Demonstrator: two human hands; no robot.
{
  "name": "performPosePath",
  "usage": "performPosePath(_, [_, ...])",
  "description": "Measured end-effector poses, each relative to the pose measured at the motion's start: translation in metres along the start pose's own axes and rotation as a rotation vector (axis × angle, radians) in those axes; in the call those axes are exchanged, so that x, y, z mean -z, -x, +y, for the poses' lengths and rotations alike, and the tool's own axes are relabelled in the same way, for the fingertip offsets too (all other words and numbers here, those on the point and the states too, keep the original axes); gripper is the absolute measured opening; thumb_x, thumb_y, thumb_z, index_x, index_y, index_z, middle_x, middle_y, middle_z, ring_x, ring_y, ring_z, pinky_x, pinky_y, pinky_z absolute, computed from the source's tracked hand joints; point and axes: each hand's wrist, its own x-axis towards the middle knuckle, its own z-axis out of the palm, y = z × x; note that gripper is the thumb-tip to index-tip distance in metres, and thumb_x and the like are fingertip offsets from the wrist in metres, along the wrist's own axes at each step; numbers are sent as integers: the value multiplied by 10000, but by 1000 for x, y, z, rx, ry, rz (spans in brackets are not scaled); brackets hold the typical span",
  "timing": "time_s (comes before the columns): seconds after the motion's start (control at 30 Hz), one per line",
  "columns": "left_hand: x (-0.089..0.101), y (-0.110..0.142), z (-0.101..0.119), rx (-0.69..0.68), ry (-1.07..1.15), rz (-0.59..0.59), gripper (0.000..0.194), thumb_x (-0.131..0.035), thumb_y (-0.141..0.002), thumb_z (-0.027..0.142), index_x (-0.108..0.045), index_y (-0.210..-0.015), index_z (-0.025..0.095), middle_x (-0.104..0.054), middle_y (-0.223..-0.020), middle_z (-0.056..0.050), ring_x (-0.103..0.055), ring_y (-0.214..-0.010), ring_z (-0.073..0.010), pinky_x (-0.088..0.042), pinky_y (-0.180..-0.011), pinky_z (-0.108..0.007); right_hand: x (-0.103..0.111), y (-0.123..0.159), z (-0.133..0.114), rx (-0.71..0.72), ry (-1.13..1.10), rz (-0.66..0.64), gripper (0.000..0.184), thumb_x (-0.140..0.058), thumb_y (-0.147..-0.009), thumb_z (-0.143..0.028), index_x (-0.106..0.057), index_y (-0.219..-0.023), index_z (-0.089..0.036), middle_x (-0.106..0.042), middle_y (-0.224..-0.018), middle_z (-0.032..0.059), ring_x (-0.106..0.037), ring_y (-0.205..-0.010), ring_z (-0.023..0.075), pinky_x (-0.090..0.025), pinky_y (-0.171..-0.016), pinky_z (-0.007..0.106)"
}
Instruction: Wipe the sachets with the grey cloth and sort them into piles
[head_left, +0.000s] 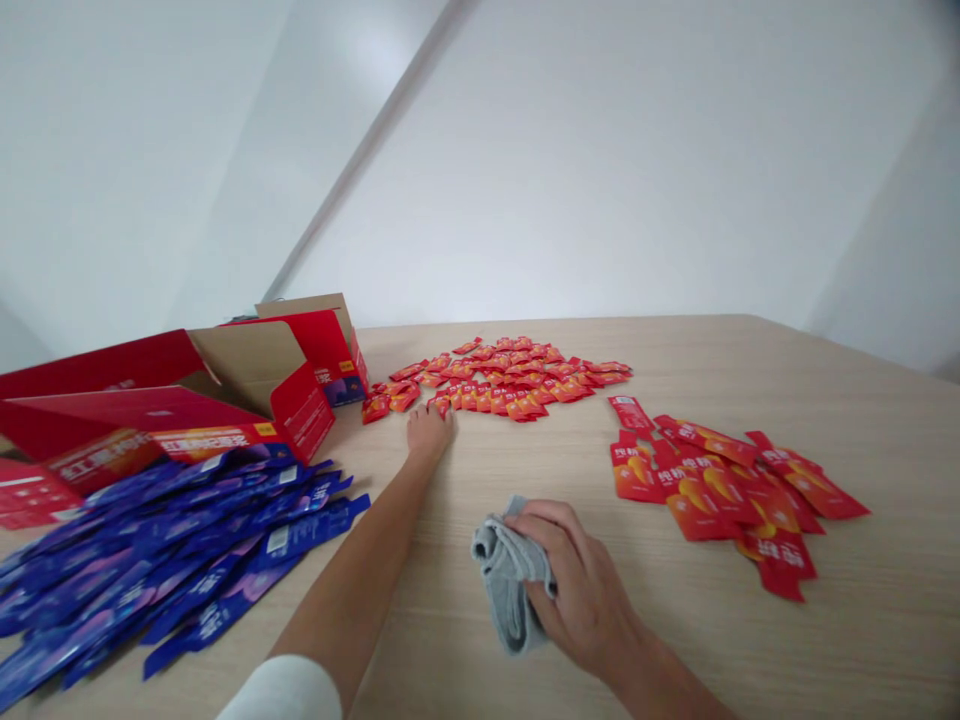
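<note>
My right hand point(574, 580), low in the middle of the head view, is closed around a folded grey cloth point(508, 580) just above or on the table. Stretched far forward, my left hand point(430, 430) has its fingertips closed at the edge of a red sachet point(439, 404), at the near left side of a spread pile of red sachets point(499, 395). The fingertips are partly hidden by the back of the hand. Right of the cloth lies a smaller heap of red sachets point(709, 490) with orange-yellow pictures.
An open red carton point(300, 410) stands at the left, with another red box point(322, 340) behind it. Many flat blue packets point(187, 550) are heaped in front of the carton. Everything rests on a light wooden table point(847, 400) set against a white wall.
</note>
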Motion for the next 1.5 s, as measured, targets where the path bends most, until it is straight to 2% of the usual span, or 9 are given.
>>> performPosePath(0.17, [27, 53, -1, -152, -86, -44, 366, -630, -988, 392, -608, -1270, 160, -615, -1287, -106, -629, -1132, -253, -540, -961, -479, 2, 3, 14, -42, 24, 18, 443, -517, -948, -233, -477, -1388, -255, -596, -1254, 111, -621, -1155, 241, -578, -931, 376])
performPosePath(0.33, [71, 157, -21, -402, -109, -149, 324, -518, -1034, 396, -647, -1170, 132, -634, -1178, -127, -603, -1114, -269, -540, -921, -441, 10, 1, 29, -112, 67, 95, 371, -519, -985, -285, -491, -1353, -251, -584, -1250, 124, -613, -1171, 262, -574, -945, 417])
performPosePath(0.47, [108, 234, -36, -537, -85, -246, 545, -431, -1026, 572, -619, -1270, 123, -626, -1207, -168, -584, -1100, -301, -565, -884, -436, 11, 0, 35, -150, 89, 118, 346, -520, -995, -297, -495, -1335, -242, -575, -1258, 135, -605, -1179, 272, -561, -959, 441])
performPosePath(0.6, [136, 278, -45, -699, 5, -304, 753, -418, -982, 696, -477, -1470, 126, -574, -1380, -175, -564, -1171, -317, -543, -966, -477, 8, 2, 36, -172, 107, 98, 333, -526, -997, -315, -503, -1320, -238, -577, -1249, 139, -608, -1155, 280, -552, -952, 463])
performPosePath(0.77, [158, 305, -62, -1004, 123, -302, 730, -536, -995, 564, -353, -1571, 155, -476, -1548, -121, -450, -1383, -315, -460, -1110, -431, 5, 5, 36, -197, 121, 71, 322, -539, -991, -321, -518, -1300, -235, -592, -1227, 134, -604, -1149, 287, -539, -956, 478])
performPosePath(0.93, [166, 313, -81, -1196, 182, -310, 607, -540, -1014, 482, -465, -1507, 136, -474, -1566, -88, -443, -1421, -282, -440, -1137, -365, 4, 3, 33, -225, 123, -3, 317, -563, -982, -323, -531, -1288, -243, -602, -1221, 124, -602, -1152, 282, -541, -953, 460])
performPosePath(1.1, [157, 310, -85, -1236, 231, -260, 552, -494, -1031, 465, -533, -1454, 113, -501, -1539, -134, -452, -1426, -285, -417, -1150, -370, 0, 2, 18, -219, 112, -204, 333, -559, -967, -270, -531, -1298, -243, -599, -1246, 120, -597, -1170, 274, -561, -933, 426])
performPosePath(1.33, [151, 307, -84, -1153, 199, -371, 812, -539, -949, 633, -377, -1571, 138, -396, -1600, -189, -370, -1477, -379, -403, -1148, -479, -4, -4, 1, -276, 127, -395, 361, -534, -941, -232, -558, -1301, -253, -624, -1256, 103, -622, -1158, 261, -596, -887, 396])
performPosePath(1.5, [146, 312, -87, -1149, 232, -348, 773, -428, -1005, 619, -349, -1582, 110, -443, -1568, -193, -402, -1464, -368, -352, -1188, -464, -14, -2, -22, -241, 139, -483, 378, -557, -921, -211, -603, -1293, -249, -651, -1228, 94, -653, -1104, 235, -608, -846, 355])
